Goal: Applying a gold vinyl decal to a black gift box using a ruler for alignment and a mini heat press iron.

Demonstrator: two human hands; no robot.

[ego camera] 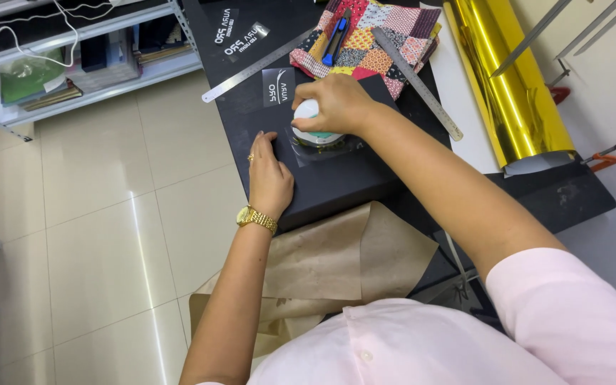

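While near edge: left hand (269,178)

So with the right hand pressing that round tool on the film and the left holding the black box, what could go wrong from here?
1. The black box overhangs the table edge by the left hand; hard pressure could tip or slide it.
2. The clear film under the round white tool in the right hand may shift or crease.
3. The metal ruler lies close to the right forearm and could get knocked.
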